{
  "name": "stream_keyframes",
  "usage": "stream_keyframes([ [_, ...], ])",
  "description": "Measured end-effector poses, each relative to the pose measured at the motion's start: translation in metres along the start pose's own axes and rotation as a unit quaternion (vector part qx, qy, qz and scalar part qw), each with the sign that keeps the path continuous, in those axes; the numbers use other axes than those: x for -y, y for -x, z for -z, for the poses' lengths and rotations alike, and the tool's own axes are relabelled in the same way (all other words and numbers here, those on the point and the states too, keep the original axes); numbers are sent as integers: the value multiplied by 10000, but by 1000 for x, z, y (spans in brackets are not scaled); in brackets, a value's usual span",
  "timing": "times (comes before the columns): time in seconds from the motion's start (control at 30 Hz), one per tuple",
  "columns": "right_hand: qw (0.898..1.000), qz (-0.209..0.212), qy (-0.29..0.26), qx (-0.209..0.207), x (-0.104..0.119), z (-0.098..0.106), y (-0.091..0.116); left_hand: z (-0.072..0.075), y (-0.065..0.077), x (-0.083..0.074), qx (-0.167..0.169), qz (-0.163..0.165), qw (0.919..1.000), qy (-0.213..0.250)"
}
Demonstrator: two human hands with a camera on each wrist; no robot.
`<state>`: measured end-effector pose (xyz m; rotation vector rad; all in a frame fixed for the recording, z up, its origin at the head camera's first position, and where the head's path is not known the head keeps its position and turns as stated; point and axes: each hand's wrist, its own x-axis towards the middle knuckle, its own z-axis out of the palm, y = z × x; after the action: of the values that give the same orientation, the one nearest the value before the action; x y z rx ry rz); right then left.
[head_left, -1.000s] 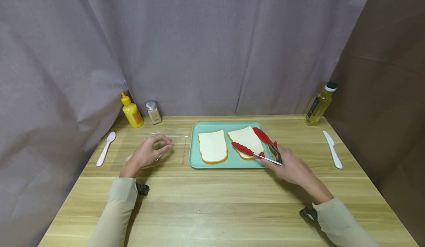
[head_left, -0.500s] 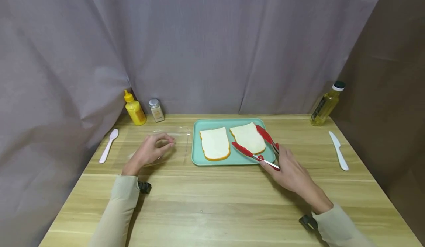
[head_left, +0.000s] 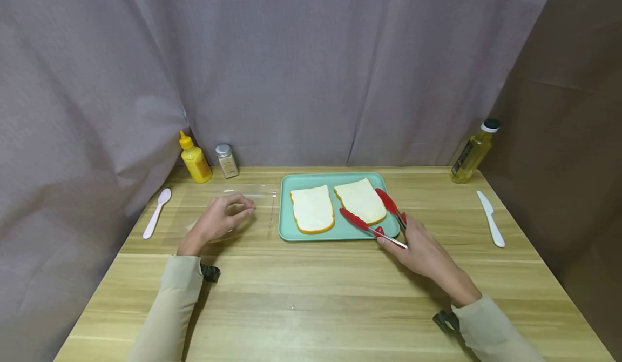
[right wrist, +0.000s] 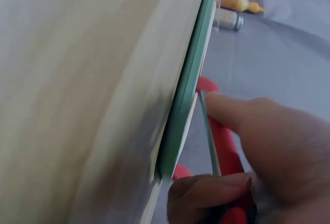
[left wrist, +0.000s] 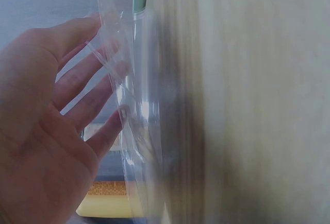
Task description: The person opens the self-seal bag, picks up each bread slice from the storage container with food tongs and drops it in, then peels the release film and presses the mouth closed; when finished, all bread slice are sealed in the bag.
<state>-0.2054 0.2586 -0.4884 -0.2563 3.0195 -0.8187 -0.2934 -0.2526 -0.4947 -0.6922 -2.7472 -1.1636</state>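
Observation:
Two white bread slices with orange-brown crusts lie on a mint-green tray (head_left: pixel 340 236): a left slice (head_left: pixel 312 208) and a right slice (head_left: pixel 360 201). My right hand (head_left: pixel 424 247) holds red-tipped metal tongs (head_left: pixel 353 218), their two tips spread on either side of the right slice, which lies nearly flat. In the right wrist view, thumb and fingers grip the tongs' arms beside the tray edge (right wrist: pixel 192 64). My left hand (head_left: pixel 221 219) hovers loosely curved over a clear plastic container (head_left: pixel 272 210); in the left wrist view its fingertips overlap the transparent plastic (left wrist: pixel 135 87).
A yellow squeeze bottle (head_left: pixel 196 162) and a small silver-capped shaker (head_left: pixel 227 161) stand at the back left. At the left lies a pale pink spoon (head_left: pixel 156 214). An oil bottle (head_left: pixel 471 154) stands back right, with a white knife (head_left: pixel 491 219) lying before it.
Between the spread tongs, the right slice now sits slightly farther back, and the tongs have shifted a little toward me. The left hand keeps its pose; the whole view shifted slightly.

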Motion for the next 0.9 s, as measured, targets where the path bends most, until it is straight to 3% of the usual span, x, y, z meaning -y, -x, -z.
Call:
stream_keyframes([
  [0.47,9990,231,95,-364,-20,12,-13,0,0,2,-92,-9,9999,-85],
  [0.9,9983,359,83,-453,-31,18,-24,1,0,3,-340,-165,9992,-108],
])
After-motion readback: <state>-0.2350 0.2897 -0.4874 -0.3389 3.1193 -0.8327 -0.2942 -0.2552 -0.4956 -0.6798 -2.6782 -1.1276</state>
